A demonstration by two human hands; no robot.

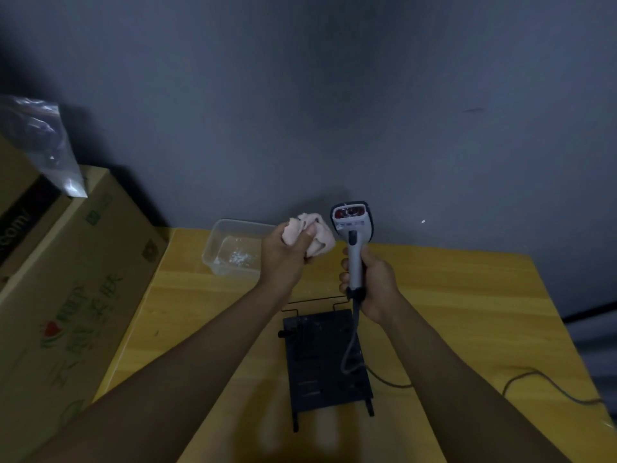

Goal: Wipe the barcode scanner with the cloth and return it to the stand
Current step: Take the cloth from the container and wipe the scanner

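My right hand (372, 289) grips the grey handle of the barcode scanner (352, 225), held upright above the table with its red scan window facing me. My left hand (283, 259) is closed around a bunched pale pink cloth (319, 240), which sits just left of the scanner head, close to it or lightly touching. The black stand (325, 362) lies on the yellow table below both hands. The scanner's grey cable (350, 355) hangs from the handle down over the stand and trails off to the right.
A clear plastic tub (230, 252) sits on the wooden table (467, 312) at its back left. Large cardboard boxes (66, 279) stand along the left edge with a plastic bag (50, 145) on top. A dark wall rises behind the table.
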